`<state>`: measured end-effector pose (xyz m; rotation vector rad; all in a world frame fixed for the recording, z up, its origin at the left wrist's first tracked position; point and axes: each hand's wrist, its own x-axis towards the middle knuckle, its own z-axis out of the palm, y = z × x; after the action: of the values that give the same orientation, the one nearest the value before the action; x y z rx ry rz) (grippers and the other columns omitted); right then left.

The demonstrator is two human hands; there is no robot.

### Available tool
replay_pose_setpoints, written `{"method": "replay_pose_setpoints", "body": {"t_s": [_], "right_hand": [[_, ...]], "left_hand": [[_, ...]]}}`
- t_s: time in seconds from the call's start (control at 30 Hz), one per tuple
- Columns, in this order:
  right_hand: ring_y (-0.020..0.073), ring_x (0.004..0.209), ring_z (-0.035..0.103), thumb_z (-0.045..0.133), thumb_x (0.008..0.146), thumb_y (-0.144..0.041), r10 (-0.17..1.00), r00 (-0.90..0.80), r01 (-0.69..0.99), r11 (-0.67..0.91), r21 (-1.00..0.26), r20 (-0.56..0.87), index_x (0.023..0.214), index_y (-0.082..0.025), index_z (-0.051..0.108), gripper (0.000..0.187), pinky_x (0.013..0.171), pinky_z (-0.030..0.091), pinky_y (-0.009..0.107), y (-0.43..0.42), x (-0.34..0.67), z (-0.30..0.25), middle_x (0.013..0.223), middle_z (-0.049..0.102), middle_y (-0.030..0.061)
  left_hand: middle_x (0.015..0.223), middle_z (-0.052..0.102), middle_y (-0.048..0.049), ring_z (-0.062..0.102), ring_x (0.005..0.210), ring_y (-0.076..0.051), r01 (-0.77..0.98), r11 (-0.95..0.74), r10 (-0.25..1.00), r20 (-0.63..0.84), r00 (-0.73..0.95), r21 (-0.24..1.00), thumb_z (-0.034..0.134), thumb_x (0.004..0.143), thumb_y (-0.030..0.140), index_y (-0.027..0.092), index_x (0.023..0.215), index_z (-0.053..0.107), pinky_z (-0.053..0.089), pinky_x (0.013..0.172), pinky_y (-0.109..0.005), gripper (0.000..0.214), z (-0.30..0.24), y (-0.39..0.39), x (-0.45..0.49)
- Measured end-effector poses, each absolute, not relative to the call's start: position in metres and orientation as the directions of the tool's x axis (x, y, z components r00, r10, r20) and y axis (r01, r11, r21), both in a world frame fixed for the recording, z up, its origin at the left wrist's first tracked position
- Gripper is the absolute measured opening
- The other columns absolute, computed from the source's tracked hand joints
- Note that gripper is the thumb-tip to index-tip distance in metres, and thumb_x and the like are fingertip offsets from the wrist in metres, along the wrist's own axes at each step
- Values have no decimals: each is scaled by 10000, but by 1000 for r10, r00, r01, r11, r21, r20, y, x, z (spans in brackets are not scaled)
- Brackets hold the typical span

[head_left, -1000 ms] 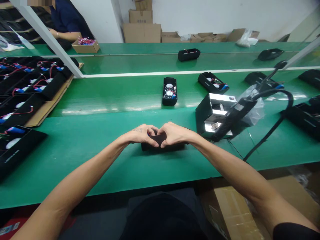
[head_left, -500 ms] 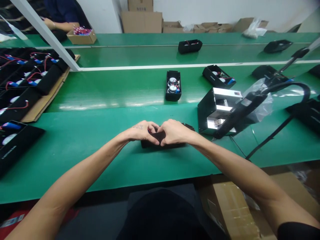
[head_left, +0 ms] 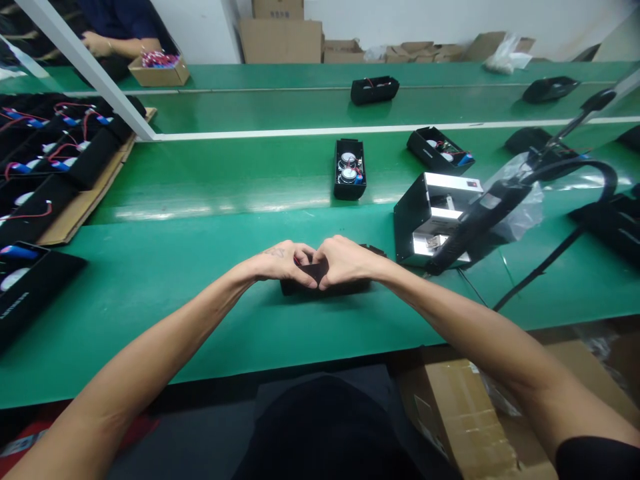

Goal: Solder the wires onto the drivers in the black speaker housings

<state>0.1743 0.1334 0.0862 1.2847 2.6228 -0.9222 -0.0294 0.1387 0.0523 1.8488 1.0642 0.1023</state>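
A black speaker housing (head_left: pixel 310 272) lies on the green bench right in front of me. My left hand (head_left: pixel 281 262) curls over its left half, fingers bent down onto it. My right hand (head_left: pixel 346 261) curls over its right half the same way, and the fingertips of both hands meet at the middle. Most of the housing is hidden under the hands; a bit of red wire shows between the fingers.
An open black housing with two round drivers (head_left: pixel 349 177) lies on the belt ahead. A black metal box with a tool resting on it (head_left: pixel 437 227) stands to the right. Trays of black housings (head_left: pixel 45 173) fill the left side. Another person's hand (head_left: pixel 95 44) works at a small carton far left.
Both hands have stayed on the black housing with almost no movement. My view has tilted slightly, so the bench items sit a little higher in the picture.
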Motion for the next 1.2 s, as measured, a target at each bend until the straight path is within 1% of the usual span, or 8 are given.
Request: {"method": "replay_pose_setpoints", "body": {"t_s": [0.17, 0.4, 0.63, 0.73, 0.8, 1.0, 1.1, 1.2], "right_hand": [[134, 598, 503, 871, 610, -343, 688, -625, 751, 401, -524, -370, 771, -188, 777, 243, 563, 299, 284, 140, 172, 88, 595, 585, -30], [118, 564, 459, 881, 583, -301, 689, -603, 760, 341, -553, -403, 718, -169, 753, 228, 548, 277, 282, 143, 172, 87, 560, 547, -40], [126, 582, 457, 861, 615, -354, 671, -641, 741, 416, -527, -372, 757, -186, 765, 240, 556, 271, 286, 140, 174, 86, 576, 546, -38], [148, 615, 481, 849, 636, -429, 661, -672, 728, 507, -462, -333, 812, -199, 765, 301, 569, 282, 291, 137, 177, 87, 599, 560, -22], [157, 637, 497, 845, 640, -425, 665, -671, 732, 520, -441, -328, 835, -193, 762, 314, 573, 282, 290, 135, 178, 87, 616, 574, -11], [122, 592, 476, 867, 615, -305, 681, -629, 740, 376, -557, -375, 704, -175, 712, 222, 538, 263, 283, 137, 175, 84, 594, 560, -32], [120, 589, 488, 881, 592, -269, 684, -598, 765, 331, -553, -418, 681, -169, 689, 234, 535, 280, 276, 139, 171, 84, 589, 557, -34], [129, 607, 513, 884, 576, -253, 712, -564, 793, 324, -517, -418, 740, -165, 716, 251, 546, 300, 274, 136, 169, 85, 637, 590, -18]], "left_hand": [[1150, 715, 11, 589, 861, -161, 605, -136, 688, -365, 628, 785, 846, 636, 489, 196, 594, 708, 361, 684, -293, 327, 51, 142, -30], [1111, 698, 9, 573, 901, -171, 595, -56, 707, -389, 591, 802, 870, 587, 477, 199, 582, 688, 353, 706, -302, 332, 54, 141, -25], [1050, 680, -2, 570, 870, -165, 593, -51, 719, -383, 580, 804, 866, 573, 465, 206, 588, 697, 376, 704, -301, 309, 57, 138, -23], [1054, 689, -3, 578, 876, -166, 602, -74, 719, -376, 584, 795, 861, 589, 455, 203, 577, 688, 389, 722, -304, 306, 58, 136, -24], [1061, 702, -2, 585, 886, -172, 605, -82, 721, -372, 585, 792, 866, 591, 459, 201, 569, 676, 396, 731, -306, 321, 58, 135, -24], [1101, 723, 0, 611, 941, -194, 621, -66, 721, -393, 571, 781, 877, 578, 477, 209, 610, 706, 411, 748, -310, 319, 57, 134, -24], [1136, 712, 0, 614, 970, -197, 622, -58, 727, -395, 562, 781, 873, 584, 474, 208, 611, 713, 423, 770, -314, 312, 55, 136, -24], [1162, 696, -10, 618, 984, -200, 611, -51, 732, -387, 561, 790, 878, 578, 461, 203, 610, 716, 444, 798, -318, 307, 52, 137, -25]]}}
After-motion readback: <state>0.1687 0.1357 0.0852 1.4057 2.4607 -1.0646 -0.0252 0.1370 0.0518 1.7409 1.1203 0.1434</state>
